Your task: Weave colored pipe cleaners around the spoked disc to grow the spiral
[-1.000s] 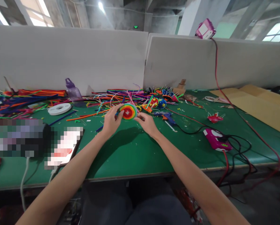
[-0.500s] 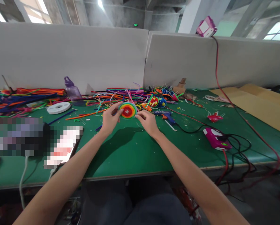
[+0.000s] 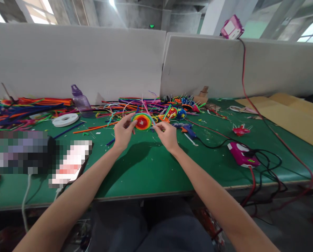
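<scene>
A round disc (image 3: 142, 122) with red, orange, yellow and green rings is held up above the green table (image 3: 146, 175). My left hand (image 3: 124, 131) grips its left edge, thumb on the front face. At the disc's right edge, my right hand (image 3: 166, 134) pinches a thin light-blue strip that runs along the rim. Behind the disc lie colourful fuzzy stems (image 3: 135, 104). Just right of my right hand is a blue glue gun (image 3: 188, 131), and beyond it are red and blue balls with yellow stars (image 3: 172, 112).
A purple bottle (image 3: 81, 102), a white spool (image 3: 65, 120) and a phone (image 3: 72, 162) are at the left. At the right are a magenta power box (image 3: 242, 154) with cables, a red spiky piece (image 3: 241, 130) and brown paper (image 3: 290, 117). A white partition (image 3: 77, 63) stands behind.
The strip at the disc's right edge now shows more clearly, drawn slightly away from the rim by my right hand. My left hand keeps its hold on the disc.
</scene>
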